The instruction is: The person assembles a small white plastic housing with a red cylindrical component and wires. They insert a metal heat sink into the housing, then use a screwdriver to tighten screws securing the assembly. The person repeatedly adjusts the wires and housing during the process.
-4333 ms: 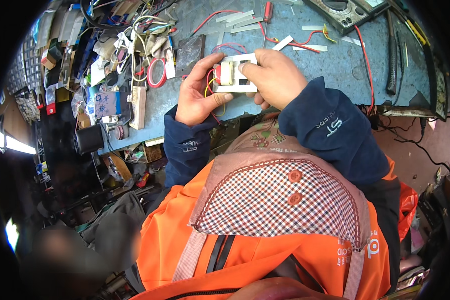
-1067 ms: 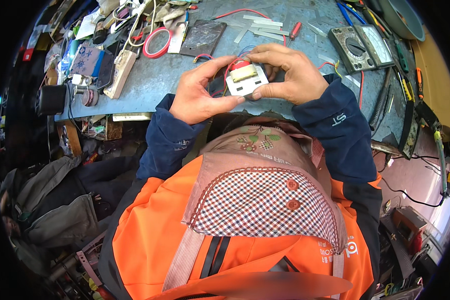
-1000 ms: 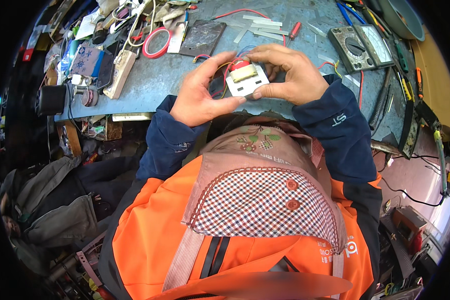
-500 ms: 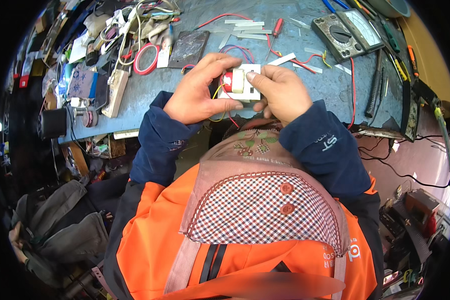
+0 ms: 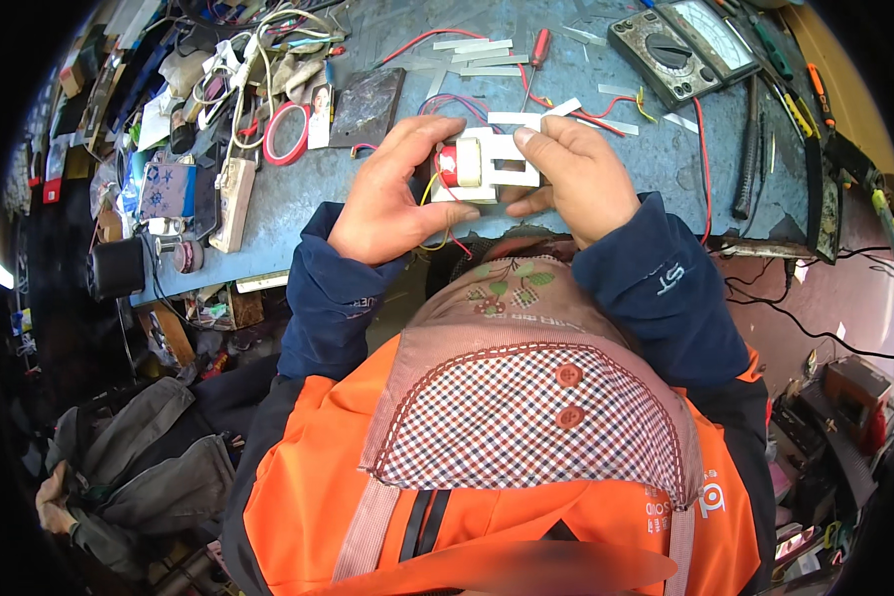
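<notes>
Near the front of the bench, my left hand (image 5: 392, 194) grips a small transformer coil (image 5: 465, 162) wrapped in red and cream, with thumb and fingers on opposite sides. Thin yellow and red wires hang from it. My right hand (image 5: 588, 184) pinches a silvery slotted core plate (image 5: 516, 180), thumb on top and fingers partly hidden beneath. The plate juts out from the coil's right side, and its slots show. Whether its inner ends are still inside the coil, I cannot tell.
Loose metal strips (image 5: 487, 57) and a red-handled screwdriver (image 5: 539, 50) lie beyond my hands. An analog multimeter (image 5: 670, 55) sits far right. At left are a dark plate (image 5: 368, 104), a red tape roll (image 5: 287, 134), a power strip (image 5: 232, 204) and tangled cables.
My right hand has moved right, drawing the slotted plate away from the coil, so its slots now show. The left hand still grips the coil.
</notes>
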The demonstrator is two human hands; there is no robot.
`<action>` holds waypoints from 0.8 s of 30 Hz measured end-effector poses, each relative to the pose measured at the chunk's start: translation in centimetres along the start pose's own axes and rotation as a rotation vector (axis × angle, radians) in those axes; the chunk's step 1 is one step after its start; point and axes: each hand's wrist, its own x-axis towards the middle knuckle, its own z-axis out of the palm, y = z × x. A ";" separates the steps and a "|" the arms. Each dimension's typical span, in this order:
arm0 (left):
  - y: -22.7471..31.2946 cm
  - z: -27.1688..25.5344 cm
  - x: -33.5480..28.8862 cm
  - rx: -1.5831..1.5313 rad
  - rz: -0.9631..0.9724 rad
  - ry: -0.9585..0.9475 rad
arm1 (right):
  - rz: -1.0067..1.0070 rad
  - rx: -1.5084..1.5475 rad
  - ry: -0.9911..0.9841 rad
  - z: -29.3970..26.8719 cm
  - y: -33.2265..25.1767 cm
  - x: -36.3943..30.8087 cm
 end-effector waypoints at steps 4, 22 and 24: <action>-0.6 -0.1 0.1 -0.127 -0.072 -0.032 | -0.073 -0.056 -0.003 0.1 1.5 0.2; -0.8 -0.1 -0.6 -0.525 -0.244 -0.058 | -0.035 -0.292 0.049 0.8 -0.1 0.4; -0.7 -0.1 -0.6 -0.541 -0.253 -0.061 | -0.040 -0.292 0.049 0.8 -0.1 0.4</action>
